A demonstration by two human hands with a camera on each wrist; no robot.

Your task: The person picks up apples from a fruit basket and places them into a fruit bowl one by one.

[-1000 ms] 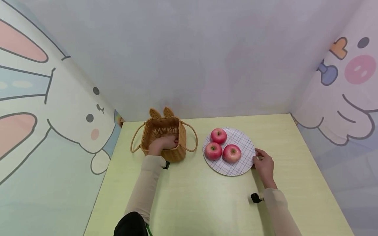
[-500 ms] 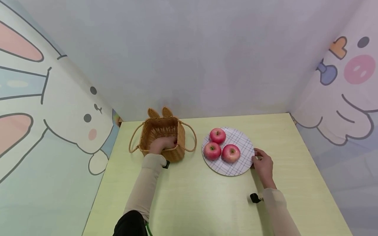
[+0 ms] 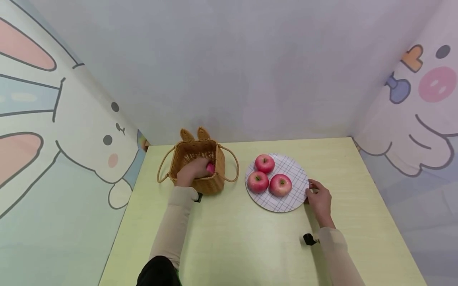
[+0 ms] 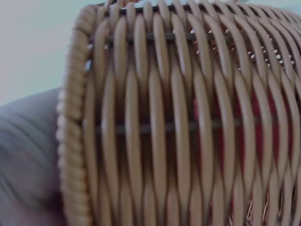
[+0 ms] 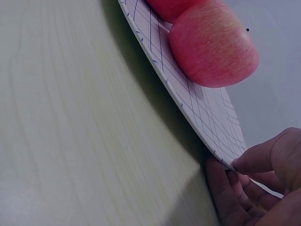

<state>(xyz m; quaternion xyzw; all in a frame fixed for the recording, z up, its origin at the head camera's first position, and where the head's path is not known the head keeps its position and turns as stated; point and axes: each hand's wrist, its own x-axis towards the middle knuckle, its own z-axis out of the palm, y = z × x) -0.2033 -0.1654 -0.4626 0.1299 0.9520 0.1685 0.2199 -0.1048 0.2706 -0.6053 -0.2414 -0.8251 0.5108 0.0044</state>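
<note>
My left hand (image 3: pixel 192 171) is inside the wicker basket (image 3: pixel 211 188) and grips a red apple (image 3: pixel 210 168), mostly hidden by the hand and the basket wall. In the left wrist view the basket's weave (image 4: pixel 155 94) fills most of the picture, and red shows through its gaps. On the right, my right hand (image 3: pixel 320 200) pinches the rim of the round checked plate (image 3: pixel 295 194), thumb above and fingers beneath, as the right wrist view shows. Three apples sit on the plate: one at the back (image 3: pixel 264 163), one at the left (image 3: pixel 258 182), one at the front right (image 3: pixel 280 185).
The basket has two side handles, the right handle (image 3: pixel 236 163) reaching toward the plate, and upright wicker ears (image 3: pixel 195 134) at its back. A pale wooden table (image 3: pixel 247 246) carries everything. A plain wall (image 3: pixel 229 71) stands behind, with printed cartoon panels at both sides.
My left hand has lifted slightly inside the basket, and the red apple in its fingers now shows. The right hand and the plate have stayed in place.
</note>
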